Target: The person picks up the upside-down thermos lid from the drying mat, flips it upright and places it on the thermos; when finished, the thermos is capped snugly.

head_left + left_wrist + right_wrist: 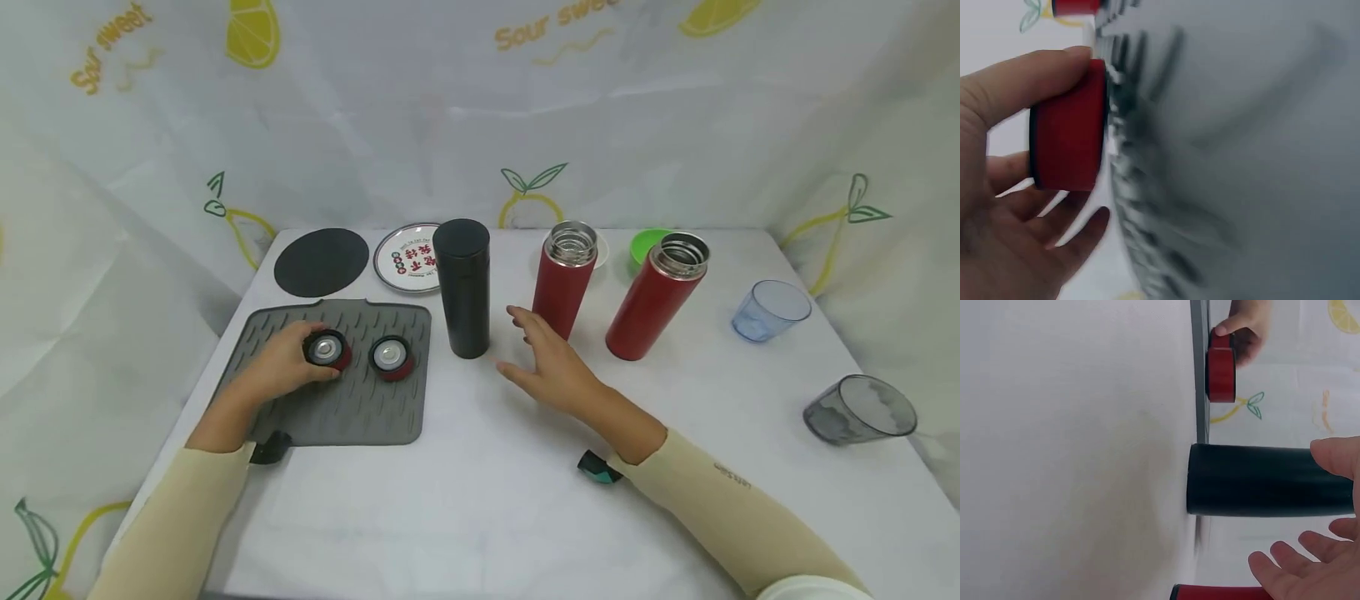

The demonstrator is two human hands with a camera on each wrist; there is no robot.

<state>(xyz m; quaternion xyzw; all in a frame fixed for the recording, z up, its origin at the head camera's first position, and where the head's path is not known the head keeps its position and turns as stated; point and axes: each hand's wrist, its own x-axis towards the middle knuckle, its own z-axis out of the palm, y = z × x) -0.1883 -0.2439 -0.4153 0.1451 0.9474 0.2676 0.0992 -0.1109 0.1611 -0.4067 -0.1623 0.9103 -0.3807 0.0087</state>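
Observation:
My left hand (288,362) pinches a red bottle lid (327,348) between thumb and fingers at the grey mat's (330,417) upper part. The left wrist view shows the red side of this lid (1069,128) on the mat's ribbed surface. A second red lid (391,357) sits just to its right, inner side up. My right hand (551,367) is held with fingers spread and nothing in it, in front of an open red bottle (561,287). Left of that hand stands a black bottle (463,287) with its top closed; the fingers look apart from it.
Another open red bottle (652,300) stands to the right, near a green bowl (647,242). A blue glass (768,312) and a grey glass (855,410) are at the right edge. A black round mat (321,262) and a printed plate (408,257) lie at the back.

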